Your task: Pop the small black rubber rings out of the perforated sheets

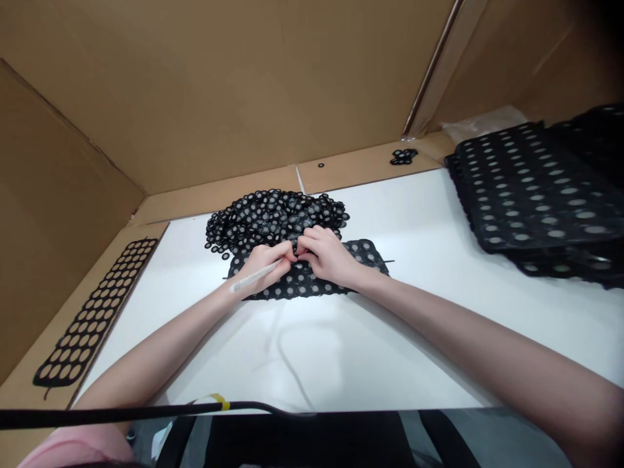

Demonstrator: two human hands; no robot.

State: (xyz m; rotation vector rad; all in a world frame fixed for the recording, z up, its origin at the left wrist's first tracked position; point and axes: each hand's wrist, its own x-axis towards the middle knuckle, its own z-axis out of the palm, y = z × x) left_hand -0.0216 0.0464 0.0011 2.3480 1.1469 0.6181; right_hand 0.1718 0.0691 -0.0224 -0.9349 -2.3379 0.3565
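My left hand (268, 265) is closed around a slim white pen-like tool (253, 278), which lies slanted across it toward the wrist. Fingertip to fingertip with it, my right hand (330, 255) is bent in a pinch; whatever is between its fingers is too small to make out. Both hands rest over a black rubber-like sheet (305, 285) dotted with rows of pale grey discs. Directly behind the sheet rises a heap of small black rings with grey centres (273, 218), partly hidden by my hands.
On the left cardboard strip lies a black sheet with punched-out round holes (92, 312). Stacked dotted black sheets (531, 188) fill the right side, by a clear plastic bag (487, 123). A small black cluster (403, 156) and a single ring (321, 165) lie at the back. A black cable (146, 413) crosses the front.
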